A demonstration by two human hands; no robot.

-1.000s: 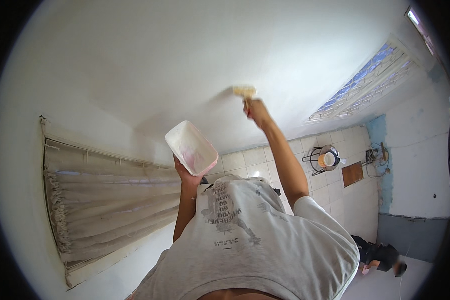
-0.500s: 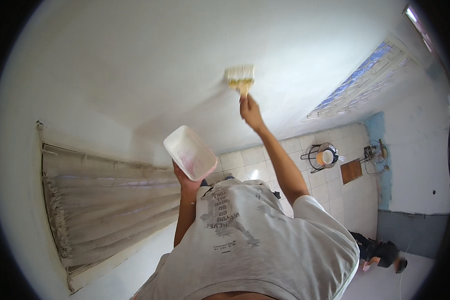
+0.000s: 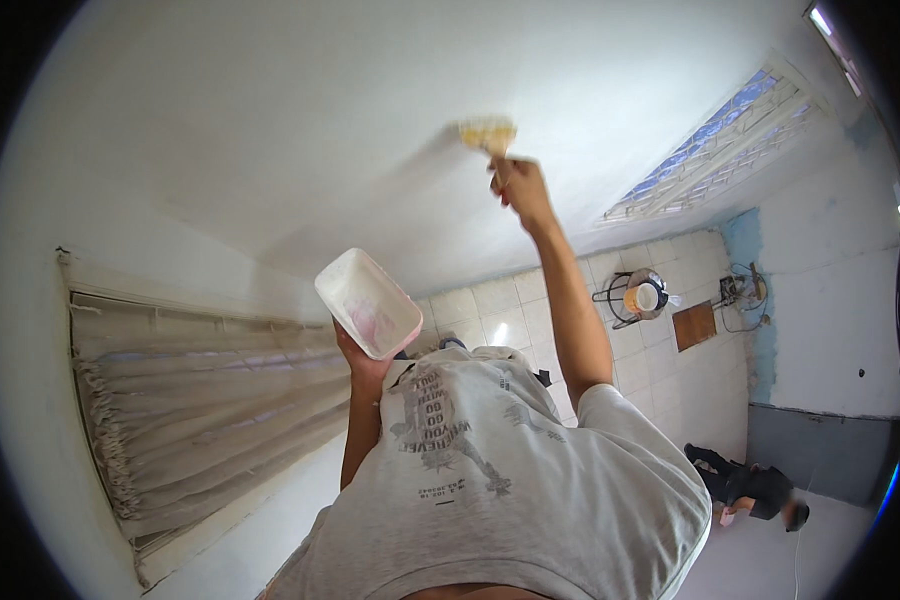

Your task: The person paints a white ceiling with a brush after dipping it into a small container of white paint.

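White ceiling (image 3: 300, 110) — blurred pale-bristled brush (image 3: 487, 133) in right hand (image 3: 520, 190).

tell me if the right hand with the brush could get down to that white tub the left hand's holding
Probably yes. The right hand holds the brush up at the ceiling, and the white tub sits raised in the left hand, open side clear, with nothing between them.

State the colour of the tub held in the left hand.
White, with a faint pink smear inside the tub; the head view shows it.
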